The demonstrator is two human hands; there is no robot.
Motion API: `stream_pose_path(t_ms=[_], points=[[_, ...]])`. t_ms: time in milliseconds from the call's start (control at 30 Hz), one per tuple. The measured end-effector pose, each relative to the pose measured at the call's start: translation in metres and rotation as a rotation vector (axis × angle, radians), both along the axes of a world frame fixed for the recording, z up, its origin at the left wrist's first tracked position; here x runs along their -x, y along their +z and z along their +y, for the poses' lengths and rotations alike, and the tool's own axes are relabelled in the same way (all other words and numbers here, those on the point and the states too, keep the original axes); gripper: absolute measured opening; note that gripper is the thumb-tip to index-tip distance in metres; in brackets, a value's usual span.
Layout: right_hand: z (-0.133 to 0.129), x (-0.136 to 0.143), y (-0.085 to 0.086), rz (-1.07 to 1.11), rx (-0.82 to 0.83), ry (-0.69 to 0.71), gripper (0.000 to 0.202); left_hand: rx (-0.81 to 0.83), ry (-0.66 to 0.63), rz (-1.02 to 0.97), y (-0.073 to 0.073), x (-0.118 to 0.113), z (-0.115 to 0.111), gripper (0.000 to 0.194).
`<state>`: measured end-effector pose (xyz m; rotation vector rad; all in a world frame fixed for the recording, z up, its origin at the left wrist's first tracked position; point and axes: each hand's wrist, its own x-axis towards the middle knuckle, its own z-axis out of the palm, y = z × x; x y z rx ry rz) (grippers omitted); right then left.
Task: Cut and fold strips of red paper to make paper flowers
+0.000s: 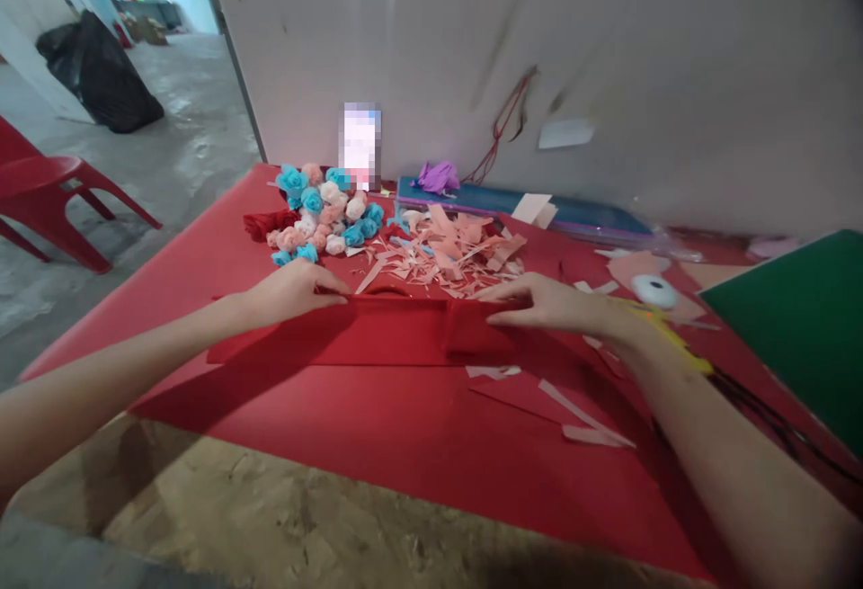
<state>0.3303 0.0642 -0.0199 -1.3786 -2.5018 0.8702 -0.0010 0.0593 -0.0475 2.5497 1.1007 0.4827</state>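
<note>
A long red folded sheet point(397, 330), perhaps crepe paper or felt, lies across the red tabletop before me. My left hand point(289, 288) pinches its far edge toward the left end, thumb and fingers closed on it. Over at the right end my right hand point(539, 301) grips the same edge, with fingers bent and the thumb against the folded part. Just beyond the sheet is a pile of peach paper scraps point(451, 243). Blue, white and peach paper roses point(330, 211) are heaped behind my left hand, beside a dark red rose point(268, 226).
A blurred-out lit screen point(360, 144) leans on the wall behind the roses. Purple paper point(438, 177) rests on a blue flat case point(499, 202). To the right are a white oval object point(653, 291), a yellow tool point(667, 337) and a green board point(802, 328).
</note>
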Motion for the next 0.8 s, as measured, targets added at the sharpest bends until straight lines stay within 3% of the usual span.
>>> stream_pose_path(t_ms=[167, 300, 367, 467, 533, 667, 733, 800], points=[[-0.003, 0.0, -0.022, -0.017, -0.001, -0.026, 0.029, -0.123, 0.031, -0.08, -0.023, -0.002, 0.0, 0.021], [-0.007, 0.001, -0.025, 0.004, -0.027, -0.045, 0.031, -0.207, 0.057, -0.128, -0.03, -0.002, 0.001, 0.026], [-0.01, 0.001, -0.019, 0.02, -0.033, -0.024, 0.028, -0.24, 0.068, -0.145, -0.025, -0.002, -0.002, 0.027], [-0.022, 0.0, -0.001, 0.051, -0.058, 0.01, 0.025, -0.226, 0.049, -0.157, -0.004, -0.003, -0.018, 0.024], [-0.038, -0.001, 0.012, 0.074, -0.009, 0.062, 0.022, -0.025, -0.032, -0.15, 0.016, -0.004, -0.034, 0.019], [-0.073, -0.004, 0.029, 0.162, 0.165, 0.228, 0.015, 0.569, -0.222, -0.032, 0.045, -0.005, -0.06, 0.016], [-0.087, -0.005, 0.029, 0.173, 0.202, 0.275, 0.016, 0.607, -0.225, 0.005, 0.044, -0.007, -0.063, 0.018], [-0.098, -0.005, 0.023, 0.161, 0.215, 0.305, 0.016, 0.414, -0.177, 0.043, 0.032, -0.01, -0.059, 0.021]])
